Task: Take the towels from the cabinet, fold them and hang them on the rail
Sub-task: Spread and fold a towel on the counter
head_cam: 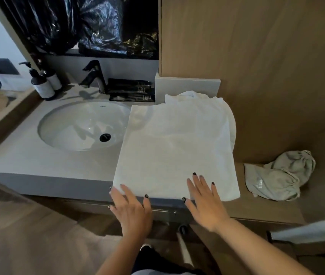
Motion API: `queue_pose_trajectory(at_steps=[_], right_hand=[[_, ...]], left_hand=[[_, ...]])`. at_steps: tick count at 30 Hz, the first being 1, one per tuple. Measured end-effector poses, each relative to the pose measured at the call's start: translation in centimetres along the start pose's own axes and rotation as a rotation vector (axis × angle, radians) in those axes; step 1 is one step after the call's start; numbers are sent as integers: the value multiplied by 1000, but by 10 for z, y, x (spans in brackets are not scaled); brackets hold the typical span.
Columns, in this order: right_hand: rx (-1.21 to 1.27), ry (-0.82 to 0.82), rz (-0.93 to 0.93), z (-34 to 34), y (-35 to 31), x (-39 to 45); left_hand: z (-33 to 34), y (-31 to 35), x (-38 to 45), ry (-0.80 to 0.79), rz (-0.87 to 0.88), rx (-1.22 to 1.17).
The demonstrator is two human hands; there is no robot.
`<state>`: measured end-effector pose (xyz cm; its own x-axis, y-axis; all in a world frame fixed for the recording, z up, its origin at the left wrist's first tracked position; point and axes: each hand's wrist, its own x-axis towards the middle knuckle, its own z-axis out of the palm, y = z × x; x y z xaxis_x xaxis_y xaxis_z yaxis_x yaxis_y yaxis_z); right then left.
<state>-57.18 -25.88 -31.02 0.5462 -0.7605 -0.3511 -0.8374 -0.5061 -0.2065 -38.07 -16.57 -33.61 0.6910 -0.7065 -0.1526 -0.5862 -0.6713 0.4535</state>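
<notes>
A white towel (175, 147) lies flat on the grey vanity counter (38, 161), to the right of the sink, and its near edge reaches the counter's front. Its far end is bunched against the back ledge. My left hand (131, 211) has straight spread fingers, with the fingertips at the towel's near left corner. My right hand (205, 201) lies flat with its fingers spread on the towel's near right part. Neither hand grips anything. The rail under the counter front (160, 210) shows as a thin bar between my hands.
An oval white sink (82, 126) with a black drain and a black tap (94, 76) sits left of the towel. Two pump bottles (42, 84) stand at the back left, black packets behind the tap. A crumpled grey cloth (276, 177) lies on the wooden ledge at right.
</notes>
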Motion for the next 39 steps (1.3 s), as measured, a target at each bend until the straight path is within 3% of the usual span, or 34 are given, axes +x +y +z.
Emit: queue_pose_trajectory(at_steps=[3, 5, 7, 8, 10, 12, 17, 23, 29, 39], right_hand=[[279, 94, 36, 15, -7, -16], [636, 306, 109, 29, -24, -24], [972, 491, 296, 35, -51, -27], [1140, 506, 420, 34, -65, -26], [1479, 403, 651, 33, -90, -15], [1825, 235, 759, 34, -110, -1], [2365, 87, 646, 34, -143, 23], [2510, 117, 608, 29, -159, 43], [2418, 512, 858, 17, -142, 48], [2269, 807, 1027, 5, -71, 14]], left_hand=[[-7, 1, 4, -94, -468, -669], [-10, 0, 17, -281, -700, -1036], [-18, -2, 26, -428, -738, -1274], [-20, -1, 30, -453, -734, -1328], [-24, -1, 34, -473, -728, -1412], [-32, 1, 34, -518, -731, -1445], [-52, -9, 37, -659, -763, -1523], [-57, -17, 43, -667, -717, -1496], [-55, -31, 52, -547, -704, -1387], [-72, -61, 63, -439, -615, -1307]])
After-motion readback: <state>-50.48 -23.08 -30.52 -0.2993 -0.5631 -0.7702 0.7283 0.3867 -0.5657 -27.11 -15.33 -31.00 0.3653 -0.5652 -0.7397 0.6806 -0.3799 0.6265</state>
